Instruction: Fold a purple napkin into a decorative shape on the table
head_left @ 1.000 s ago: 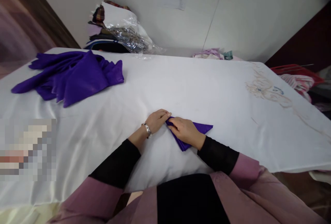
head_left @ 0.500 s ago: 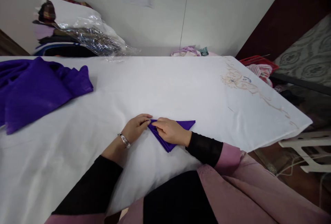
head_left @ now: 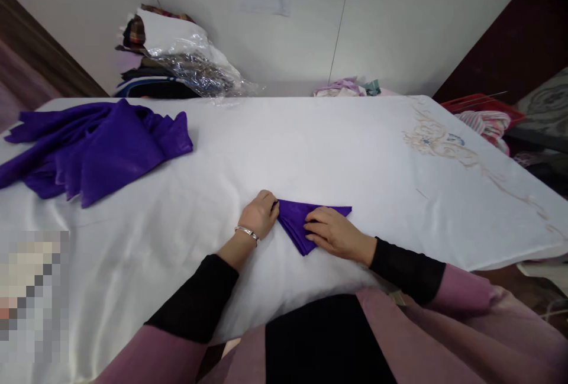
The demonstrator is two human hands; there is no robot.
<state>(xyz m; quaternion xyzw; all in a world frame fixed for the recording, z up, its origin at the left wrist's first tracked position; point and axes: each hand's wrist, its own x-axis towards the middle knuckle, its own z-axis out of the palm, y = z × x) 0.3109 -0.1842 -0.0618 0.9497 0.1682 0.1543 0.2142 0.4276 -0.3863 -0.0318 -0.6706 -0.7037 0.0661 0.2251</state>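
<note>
A small purple cloth, folded into a triangle, lies on the white-covered table in front of me. My left hand has its fingers closed on the cloth's left corner. Across the right part of the same cloth rests my right hand, palm down with its fingers a little apart. Its fingertips touch the folded layers. A larger heap of purple cloth is spread on the table at the left.
Stacked garments with clear plastic stand behind the table's back edge. Lilac fabric lies further right there. A red basket holding striped cloth is beyond the right edge. Embroidery marks the cover's right side.
The view has shifted left. My right hand has slid rightward from the left corner and spread its fingers on the cloth. The fingers of my left hand have curled in on the corner.
</note>
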